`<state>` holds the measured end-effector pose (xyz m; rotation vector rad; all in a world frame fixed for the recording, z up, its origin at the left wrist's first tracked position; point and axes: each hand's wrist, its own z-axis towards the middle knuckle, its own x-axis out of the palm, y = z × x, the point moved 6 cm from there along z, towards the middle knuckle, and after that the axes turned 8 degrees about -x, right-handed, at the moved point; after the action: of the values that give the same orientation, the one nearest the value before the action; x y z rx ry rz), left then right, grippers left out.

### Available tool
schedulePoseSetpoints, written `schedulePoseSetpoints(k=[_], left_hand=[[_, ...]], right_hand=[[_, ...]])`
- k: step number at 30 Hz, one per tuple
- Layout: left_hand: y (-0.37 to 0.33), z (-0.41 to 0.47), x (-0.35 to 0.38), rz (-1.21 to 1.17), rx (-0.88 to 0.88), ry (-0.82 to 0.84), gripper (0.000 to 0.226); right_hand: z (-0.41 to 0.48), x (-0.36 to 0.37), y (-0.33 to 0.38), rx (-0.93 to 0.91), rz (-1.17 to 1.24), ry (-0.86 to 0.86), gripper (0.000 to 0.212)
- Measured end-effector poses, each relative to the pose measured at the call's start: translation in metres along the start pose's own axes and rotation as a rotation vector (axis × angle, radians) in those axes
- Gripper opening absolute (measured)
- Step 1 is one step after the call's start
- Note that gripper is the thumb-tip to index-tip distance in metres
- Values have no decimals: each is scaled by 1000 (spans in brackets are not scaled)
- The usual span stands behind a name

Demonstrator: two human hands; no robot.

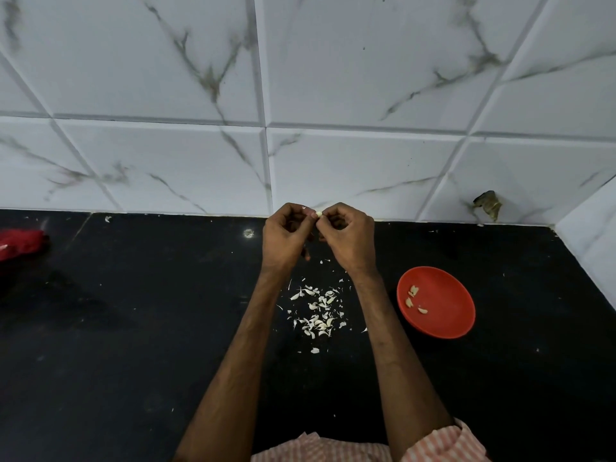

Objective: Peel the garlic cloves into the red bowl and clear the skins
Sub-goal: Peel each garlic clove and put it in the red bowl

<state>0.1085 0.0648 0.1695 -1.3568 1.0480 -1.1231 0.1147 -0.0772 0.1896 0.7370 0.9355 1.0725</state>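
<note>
Head cam: I see the red bowl [450, 315] upright on the black counter [133, 328], just R of the R forearm and not touching it. Inside are 3, maybe 4, pale peeled cloves [413, 291], loose, all toward the bowl's L side. I can't tell the exact count at this res. Both hands are raised over the counter's back edge near the tiled wall [200, 145], backs toward the cam, fingertips meeting. The left hand [286, 235] has its fingers curled in, pinching one small garlic clove [319, 214] at the tips. The right hand [346, 235] is curled the same way and pinches the same clove from the other side. So the clove sits right between the two sets of fingertips, only partly visible, well away from the bowl. The skins [318, 315] lie in a loose white pile on the counter between the forearms, below the hands and L of the bowl, apart from it. Stray flakes are scattered up toward the wrists, plus one beside the R forearm. A red cloth [20, 243] sits at the far L edge, and there's a chipped spot [487, 205] low on the wall at R. A striped sleeve [443, 441] shows at the bottom.
</note>
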Motion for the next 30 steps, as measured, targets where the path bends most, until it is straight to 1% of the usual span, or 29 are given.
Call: schedulePoseSetpoints(k=[9,13,18,21,25,30], left_hand=[[-4,1,0,25,15,29,10],[-5,2,0,58,35,65,5],[-6,1,1,26,31,76,2],[-5,2,0,28,31,55,15],[-3,3,0,12,30,57,13],[-1,3,0,-49,-8,48,17]], right_hand=[[0,-2,-2,24,57,-9,13],[1,-2,-1,52,117,-3,6],[1,-3,0,73,168,7,7],[2,-1,-2,87,197,13,8],[2,0,-4,108,229,10,9],[2,1,-4,140,261,10,10]])
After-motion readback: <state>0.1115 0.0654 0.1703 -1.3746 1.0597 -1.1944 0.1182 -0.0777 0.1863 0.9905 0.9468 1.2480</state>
